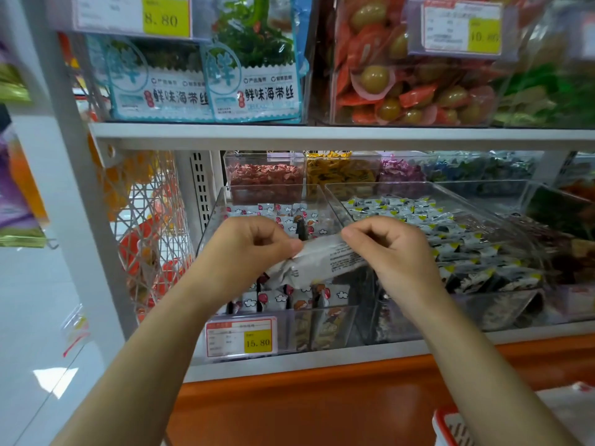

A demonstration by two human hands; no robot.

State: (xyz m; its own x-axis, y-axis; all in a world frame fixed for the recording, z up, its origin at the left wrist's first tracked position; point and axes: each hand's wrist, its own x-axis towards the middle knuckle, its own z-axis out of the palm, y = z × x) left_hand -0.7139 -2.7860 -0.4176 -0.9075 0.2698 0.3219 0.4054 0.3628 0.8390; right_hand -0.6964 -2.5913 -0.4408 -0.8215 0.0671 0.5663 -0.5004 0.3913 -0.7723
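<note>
Left hand and right hand pinch a crinkly white packet.

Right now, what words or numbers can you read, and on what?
"8.80": top-left tag.
"10.80": top-right tag, blurred, so probable only.
"15.80": bottom tag.
"鲜味海带丝": seaweed packs.
Print on the held packet: too small to read.
Fine print on all tags: unreadable.

Head view, forward-down, close on shelf
</note>
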